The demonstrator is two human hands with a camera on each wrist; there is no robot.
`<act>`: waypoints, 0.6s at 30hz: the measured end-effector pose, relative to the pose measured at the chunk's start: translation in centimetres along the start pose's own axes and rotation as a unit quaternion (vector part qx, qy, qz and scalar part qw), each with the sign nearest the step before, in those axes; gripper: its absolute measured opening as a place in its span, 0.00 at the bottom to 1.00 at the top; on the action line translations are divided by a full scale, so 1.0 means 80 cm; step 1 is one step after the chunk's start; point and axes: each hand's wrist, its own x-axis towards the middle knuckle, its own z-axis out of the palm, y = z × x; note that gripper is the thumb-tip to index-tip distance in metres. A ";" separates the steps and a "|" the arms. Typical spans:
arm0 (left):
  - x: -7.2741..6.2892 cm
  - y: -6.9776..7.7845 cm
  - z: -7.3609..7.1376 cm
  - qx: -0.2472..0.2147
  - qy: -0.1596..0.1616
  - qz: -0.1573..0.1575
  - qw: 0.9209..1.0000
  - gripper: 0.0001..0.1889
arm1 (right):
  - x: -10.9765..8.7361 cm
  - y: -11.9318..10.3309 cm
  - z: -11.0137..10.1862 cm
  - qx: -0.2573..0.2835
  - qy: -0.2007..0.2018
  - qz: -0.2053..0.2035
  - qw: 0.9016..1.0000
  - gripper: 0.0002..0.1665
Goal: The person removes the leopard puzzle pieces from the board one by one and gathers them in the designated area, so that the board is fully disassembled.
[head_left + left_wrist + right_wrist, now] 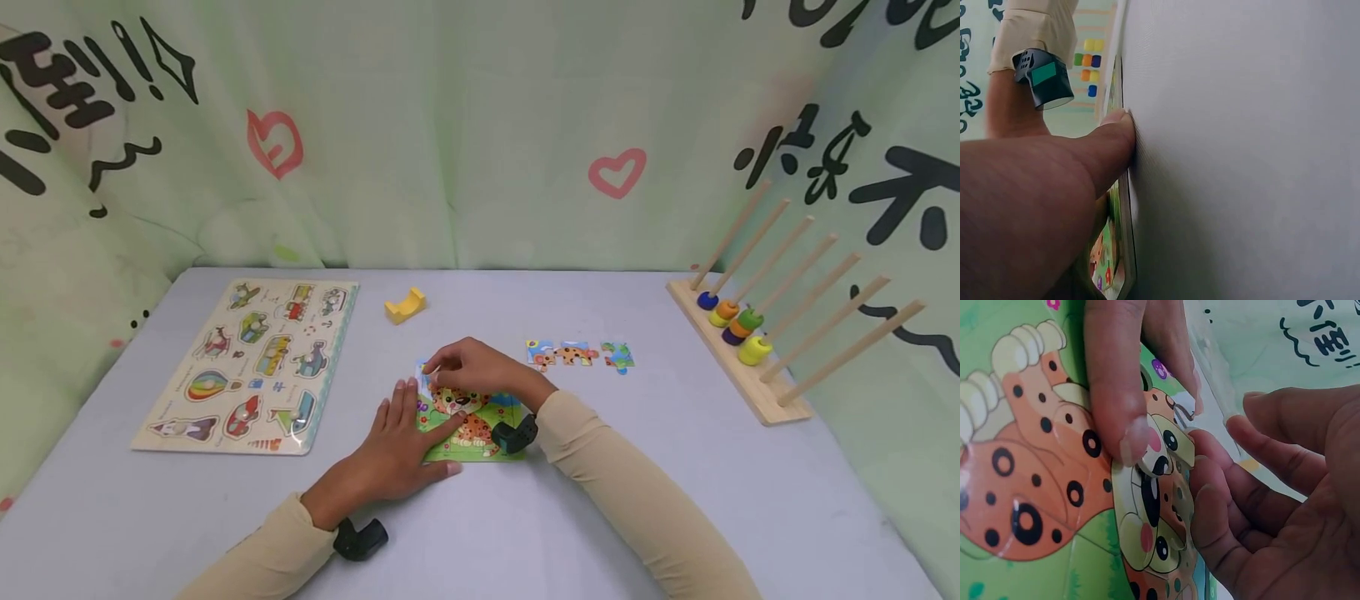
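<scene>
A leopard jigsaw puzzle [472, 433] lies on the table in front of the person, its animal face and green ground showing. The left hand [401, 450] rests along its left edge, fingers extended, thumb lying across the picture. In the right wrist view, left-hand fingers [1116, 381] press on the puzzle beside the leopard's face. The right hand [480, 367] is bent over the upper left part. Its curled fingers [1210, 506] hold the edge of a puzzle piece [1179, 444] in the face area, which sits slightly raised and uneven. The left wrist view shows the left thumb [1116, 134] at the puzzle's edge.
Loose puzzle pieces [577, 353] lie beyond the right forearm. A yellow curved block [406, 306] sits behind the puzzle. At left is a picture board [255, 367] with vehicles and animals. A wooden peg rack [738, 354] with coloured beads stands at right.
</scene>
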 end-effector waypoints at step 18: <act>0.000 0.002 -0.002 0.007 -0.003 0.002 1.000 0.34 | 0.005 -0.005 0.000 -0.018 -0.033 0.005 0.999 0.09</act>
